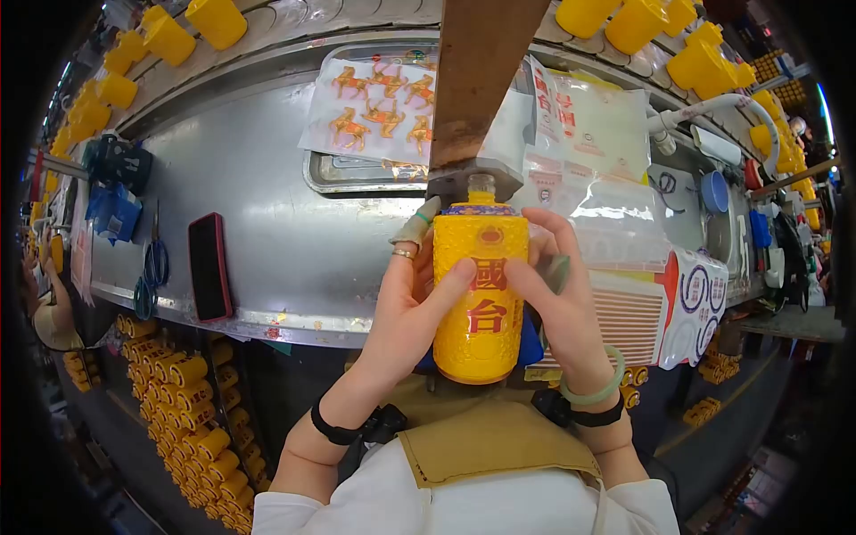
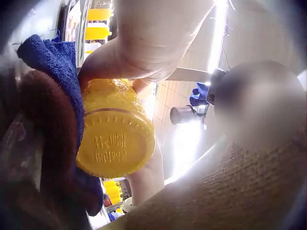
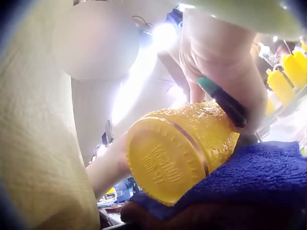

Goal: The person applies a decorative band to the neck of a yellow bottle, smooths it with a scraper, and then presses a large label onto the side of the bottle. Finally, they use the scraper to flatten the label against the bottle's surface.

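Observation:
A yellow embossed bottle with red characters and a blue neck band is held upright at the steel counter's front edge. My left hand grips its left side, thumb across the front. From the other side my right hand grips it too, thumb on the red label. The bottle's neck sits under a grey metal head on a brown post. In the wrist views the bottle's base shows, resting against a blue cloth. A dark, green-tipped tool lies between my right-hand fingers and the bottle.
A black phone and scissors lie on the steel counter at left. A metal tray with horse-figure sheets sits behind. Yellow bottles line a conveyor at the back and fill a crate below.

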A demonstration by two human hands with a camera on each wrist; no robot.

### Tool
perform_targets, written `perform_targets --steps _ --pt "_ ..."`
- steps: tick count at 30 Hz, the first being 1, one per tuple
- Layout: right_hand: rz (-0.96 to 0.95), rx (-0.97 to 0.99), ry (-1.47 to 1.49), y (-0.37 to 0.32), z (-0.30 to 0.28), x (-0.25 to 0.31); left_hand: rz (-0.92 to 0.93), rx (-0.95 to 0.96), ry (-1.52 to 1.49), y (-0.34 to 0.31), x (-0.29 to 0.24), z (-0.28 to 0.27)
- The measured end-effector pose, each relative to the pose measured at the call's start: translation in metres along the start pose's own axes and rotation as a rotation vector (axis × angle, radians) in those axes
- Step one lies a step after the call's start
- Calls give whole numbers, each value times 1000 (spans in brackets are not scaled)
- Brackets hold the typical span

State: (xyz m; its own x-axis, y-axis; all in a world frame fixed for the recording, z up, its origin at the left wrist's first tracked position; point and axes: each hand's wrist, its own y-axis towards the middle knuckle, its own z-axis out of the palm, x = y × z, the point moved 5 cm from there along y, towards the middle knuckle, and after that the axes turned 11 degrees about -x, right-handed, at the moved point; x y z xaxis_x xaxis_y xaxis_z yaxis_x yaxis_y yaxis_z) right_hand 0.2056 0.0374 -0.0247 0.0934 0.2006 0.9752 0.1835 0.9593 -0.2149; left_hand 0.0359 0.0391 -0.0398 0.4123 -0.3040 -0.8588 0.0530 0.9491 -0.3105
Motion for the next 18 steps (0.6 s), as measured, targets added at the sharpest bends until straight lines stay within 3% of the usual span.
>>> perform_targets --steps 18 --pt "40 17 37 -1 -2 -1 -10 -8 -71 0 0 -1"
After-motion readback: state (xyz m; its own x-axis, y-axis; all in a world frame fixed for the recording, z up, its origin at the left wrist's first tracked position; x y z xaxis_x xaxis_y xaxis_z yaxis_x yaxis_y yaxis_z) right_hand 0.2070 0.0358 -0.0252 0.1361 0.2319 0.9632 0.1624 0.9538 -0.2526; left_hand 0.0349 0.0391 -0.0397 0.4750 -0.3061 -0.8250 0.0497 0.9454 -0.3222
